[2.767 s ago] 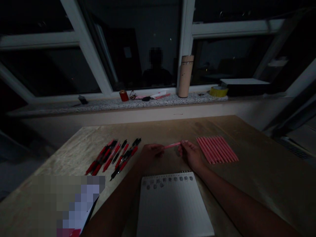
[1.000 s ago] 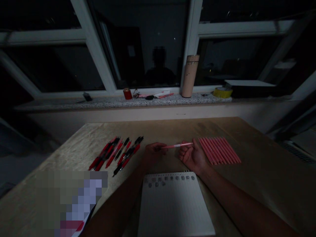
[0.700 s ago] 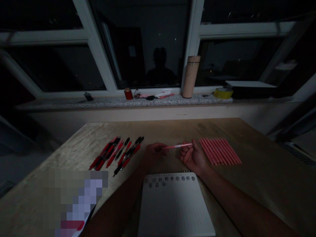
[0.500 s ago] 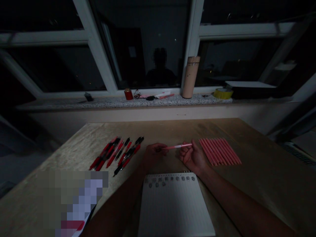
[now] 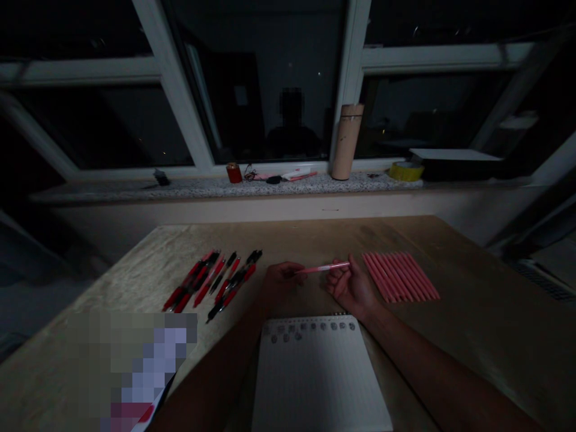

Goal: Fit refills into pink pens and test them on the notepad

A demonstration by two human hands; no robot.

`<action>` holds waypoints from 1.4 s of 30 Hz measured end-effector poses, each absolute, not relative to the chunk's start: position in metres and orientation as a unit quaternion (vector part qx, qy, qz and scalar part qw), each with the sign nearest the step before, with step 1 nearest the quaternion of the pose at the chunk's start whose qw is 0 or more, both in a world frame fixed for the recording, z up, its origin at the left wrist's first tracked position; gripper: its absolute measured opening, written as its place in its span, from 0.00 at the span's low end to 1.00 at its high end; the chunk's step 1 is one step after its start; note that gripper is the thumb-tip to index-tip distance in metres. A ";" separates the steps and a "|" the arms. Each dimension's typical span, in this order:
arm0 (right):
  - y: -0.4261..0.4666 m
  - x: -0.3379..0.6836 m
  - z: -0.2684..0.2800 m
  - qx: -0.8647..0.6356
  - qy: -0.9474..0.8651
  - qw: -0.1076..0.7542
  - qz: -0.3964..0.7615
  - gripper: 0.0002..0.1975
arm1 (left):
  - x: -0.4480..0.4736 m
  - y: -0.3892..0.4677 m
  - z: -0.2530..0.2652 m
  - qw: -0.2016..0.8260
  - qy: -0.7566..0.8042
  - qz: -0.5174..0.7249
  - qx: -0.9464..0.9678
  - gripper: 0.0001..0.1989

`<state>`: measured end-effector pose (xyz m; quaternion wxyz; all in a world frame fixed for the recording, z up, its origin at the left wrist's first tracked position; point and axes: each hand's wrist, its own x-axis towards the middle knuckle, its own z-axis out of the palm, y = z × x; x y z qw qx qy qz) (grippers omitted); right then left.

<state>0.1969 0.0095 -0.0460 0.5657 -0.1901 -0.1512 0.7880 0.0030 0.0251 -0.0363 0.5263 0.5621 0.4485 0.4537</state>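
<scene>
A thin pink pen point(image 5: 322, 268) is held level between both hands, just above the wooden table point(image 5: 315, 240). My left hand point(image 5: 279, 281) pinches its left end. My right hand point(image 5: 351, 287) grips its right end, palm turned up. A white spiral notebook point(image 5: 317, 375) lies open below my hands. To the left lies a loose bunch of several red-and-black pens point(image 5: 211, 281). To the right, several pink pens point(image 5: 400, 275) lie side by side in a neat row.
A blurred-out patch covers something at the table's near left point(image 5: 135, 360). On the stone windowsill point(image 5: 180, 189) stand a cardboard tube point(image 5: 345, 141), a small red can point(image 5: 233, 173), a yellow tape roll point(image 5: 405, 170) and small clutter. Dark windows behind reflect a person's outline.
My right hand turned palm-up and slid along the pink pen from 2.8 s ago. Over the last second both hands and the pen stay almost still.
</scene>
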 end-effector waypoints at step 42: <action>-0.053 0.173 -0.026 -0.395 -0.553 0.397 0.616 0.11 | 0.010 0.015 -0.040 0.430 0.419 0.323 0.732 0.08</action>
